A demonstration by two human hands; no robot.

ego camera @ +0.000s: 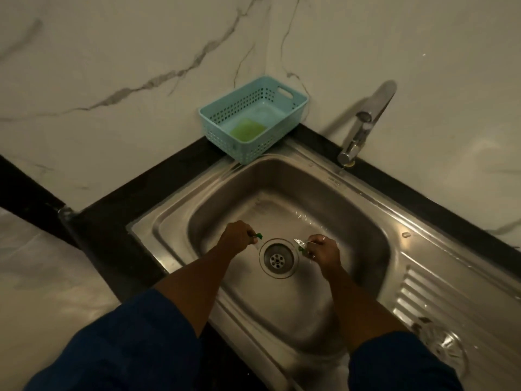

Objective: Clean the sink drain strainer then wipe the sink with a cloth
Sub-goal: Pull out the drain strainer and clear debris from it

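Note:
The steel sink (349, 221) has its round drain (277, 258) in the middle of the basin, with the perforated centre showing. Both my hands hover just above the basin floor, one on each side of the drain. My left hand (238, 235) is closed on a small piece with a green tip (258, 236). My right hand (322, 249) pinches a small silvery sachet with a green edge (300, 244). A round metal strainer-like disc (442, 347) lies on the drainboard at the lower right. A green cloth or sponge (248, 130) lies inside the basket.
A light blue perforated basket (225, 119) stands at the back corner, partly over the sink rim. The chrome tap (363, 128) rises behind the sink, spout pointing up and away. Black counter edge and marble walls surround the sink. The ribbed drainboard (439, 294) runs right.

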